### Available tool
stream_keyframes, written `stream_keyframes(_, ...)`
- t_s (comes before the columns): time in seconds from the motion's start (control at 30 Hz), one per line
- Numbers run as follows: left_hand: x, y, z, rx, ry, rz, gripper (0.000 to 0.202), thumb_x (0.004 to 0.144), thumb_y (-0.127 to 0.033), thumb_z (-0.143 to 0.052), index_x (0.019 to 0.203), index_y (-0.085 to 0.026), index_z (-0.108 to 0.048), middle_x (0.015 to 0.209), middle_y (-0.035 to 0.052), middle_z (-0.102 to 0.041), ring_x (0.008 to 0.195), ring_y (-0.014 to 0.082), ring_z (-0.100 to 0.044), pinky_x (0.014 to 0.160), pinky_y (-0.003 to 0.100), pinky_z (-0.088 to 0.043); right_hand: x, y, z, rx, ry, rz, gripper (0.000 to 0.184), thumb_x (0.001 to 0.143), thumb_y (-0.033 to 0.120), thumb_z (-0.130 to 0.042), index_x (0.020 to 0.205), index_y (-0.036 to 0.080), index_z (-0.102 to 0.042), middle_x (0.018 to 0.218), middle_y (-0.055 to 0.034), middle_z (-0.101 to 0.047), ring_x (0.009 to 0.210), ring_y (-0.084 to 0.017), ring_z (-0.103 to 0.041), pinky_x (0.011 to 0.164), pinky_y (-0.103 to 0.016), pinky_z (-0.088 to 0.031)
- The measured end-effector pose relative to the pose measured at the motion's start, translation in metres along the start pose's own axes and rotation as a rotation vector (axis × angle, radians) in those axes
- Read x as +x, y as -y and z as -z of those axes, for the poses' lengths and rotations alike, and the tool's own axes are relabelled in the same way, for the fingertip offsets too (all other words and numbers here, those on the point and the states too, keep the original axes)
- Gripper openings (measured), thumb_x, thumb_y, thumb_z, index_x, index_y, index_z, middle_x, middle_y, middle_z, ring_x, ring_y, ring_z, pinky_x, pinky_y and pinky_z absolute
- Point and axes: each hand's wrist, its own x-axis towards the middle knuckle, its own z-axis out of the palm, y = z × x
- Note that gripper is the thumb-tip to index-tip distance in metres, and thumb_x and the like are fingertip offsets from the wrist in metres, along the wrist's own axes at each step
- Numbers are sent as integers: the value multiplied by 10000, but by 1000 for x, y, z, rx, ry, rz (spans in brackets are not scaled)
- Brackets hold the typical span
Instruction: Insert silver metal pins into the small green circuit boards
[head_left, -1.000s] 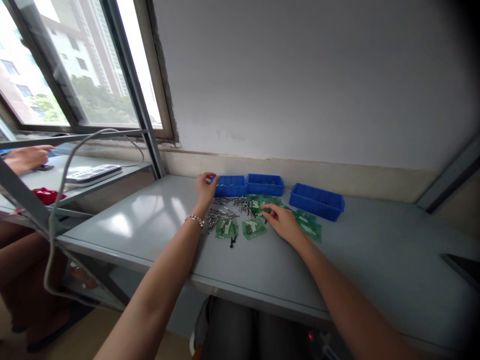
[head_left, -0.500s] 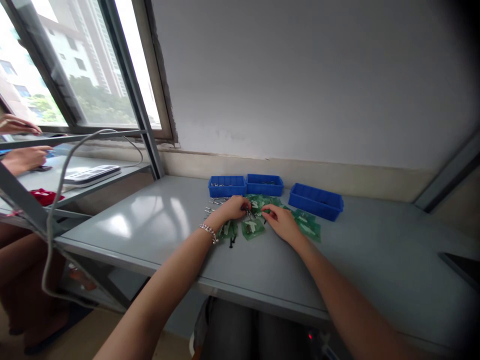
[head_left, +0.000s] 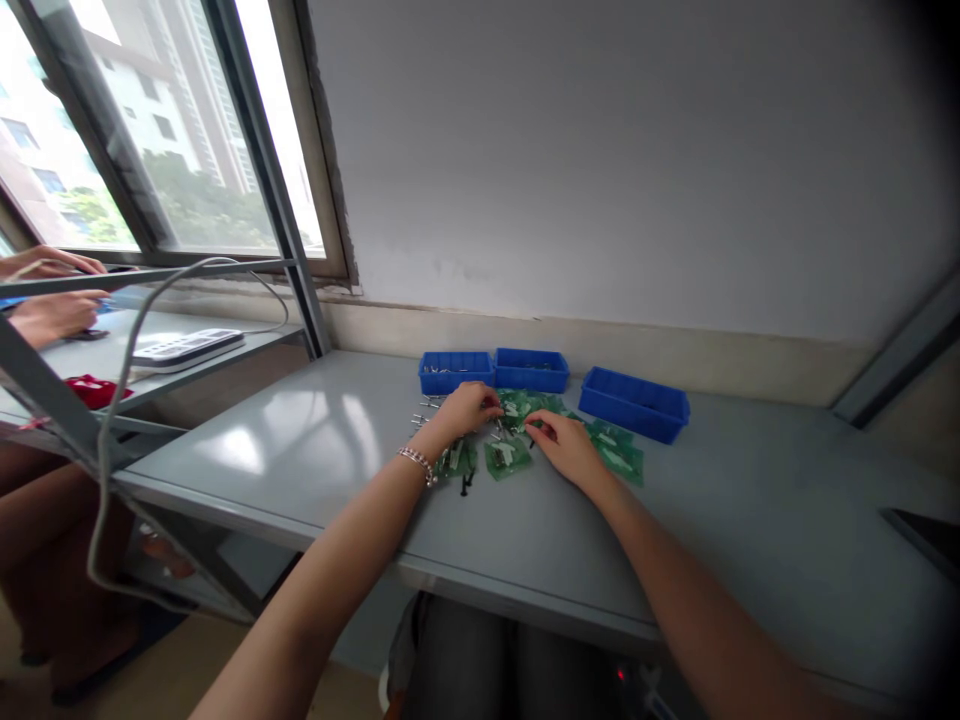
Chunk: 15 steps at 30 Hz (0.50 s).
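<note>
My left hand [head_left: 466, 408] lies over a heap of small metal pins [head_left: 429, 411] on the grey table [head_left: 315, 440], fingers curled together at the pile. I cannot make out what they pinch. A beaded bracelet sits on that wrist. My right hand [head_left: 564, 443] rests on a scatter of small green bags [head_left: 507, 456], its fingertips pinched near the left hand. More green bags [head_left: 621, 458] lie to its right. Three blue trays stand behind: left tray [head_left: 454, 372], middle tray [head_left: 531, 369], right tray [head_left: 634, 402].
A black screw [head_left: 466, 486] lies in front of the bags. On the left, a metal shelf frame carries a white keypad device [head_left: 184, 348] and a grey cable [head_left: 112, 400]. Another person's hands [head_left: 49, 300] work there beside a red object [head_left: 94, 390]. A window fills the upper left.
My left hand came back from the left blue tray to the pin pile and now sits beside the right hand. The right hand has barely moved.
</note>
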Motion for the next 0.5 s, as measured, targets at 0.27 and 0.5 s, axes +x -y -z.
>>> stream_keyframes(0.27, 0, -13, 4, -77, -143, -46, 164, 759, -301, -607, 807, -151, -651, 786, 36, -624, 671, 127, -537, 633, 225, -404, 0, -1, 0, 4, -8, 3, 175, 782, 247, -476, 855, 180, -620, 562, 13, -542, 515, -135, -489, 545, -230, -349)
stream_keyframes(0.5, -1, -22, 5, -154, -215, -129, 115, 737, -259, -629, 799, -164, -648, 800, 24, -605, 622, 102, -507, 594, 213, -395, 0, -2, 0, 10, -8, 10, 174, 783, 249, -479, 868, 185, -617, 542, 25, -524, 506, -132, -492, 533, -225, -349)
